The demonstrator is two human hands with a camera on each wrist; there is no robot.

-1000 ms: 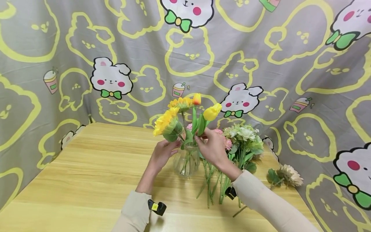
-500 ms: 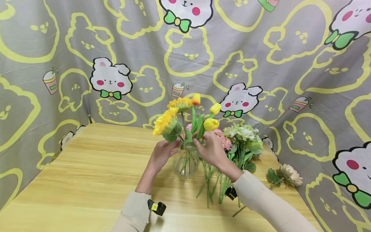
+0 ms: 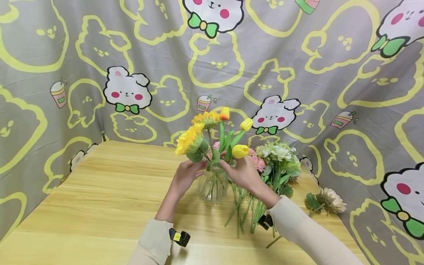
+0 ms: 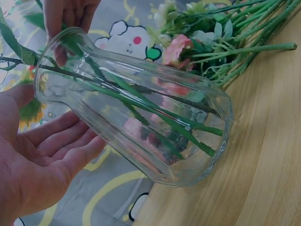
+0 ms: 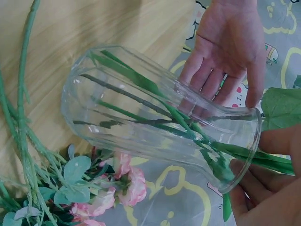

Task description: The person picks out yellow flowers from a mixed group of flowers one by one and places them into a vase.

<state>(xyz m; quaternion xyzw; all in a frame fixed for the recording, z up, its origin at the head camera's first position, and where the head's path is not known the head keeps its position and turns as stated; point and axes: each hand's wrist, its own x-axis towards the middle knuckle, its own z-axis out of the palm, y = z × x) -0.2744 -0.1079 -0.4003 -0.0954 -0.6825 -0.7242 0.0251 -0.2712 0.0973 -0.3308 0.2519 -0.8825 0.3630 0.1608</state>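
A clear glass vase [image 3: 212, 189] stands upright on the table, green stems crossing inside it. Two sunflowers [image 3: 189, 140], an orange-red tulip [image 3: 224, 113] and two yellow tulips [image 3: 246, 124] rise from its mouth. My left hand [image 3: 186, 177] is at the vase's left side; in the left wrist view its fingers [image 4: 61, 136] lie fairly straight against the glass, thumb near the rim. At the mouth, my right hand [image 3: 244, 173] pinches green tulip stems [image 5: 263, 160] between thumb and fingers. The lower yellow tulip head [image 3: 240, 151] hangs just above that hand.
Right of the vase lies a bunch of white-green flowers [image 3: 279, 152] and pink flowers [image 3: 258, 163], stems pointing toward the front. A cream flower [image 3: 331, 200] lies near the right edge of the wooden table [image 3: 109, 198]. A patterned curtain [image 3: 165, 55] hangs behind.
The two yellow tulip heads, close together earlier, have separated; one has dropped toward my right hand. That hand has shifted slightly down at the vase's mouth. My left hand has stayed in place.
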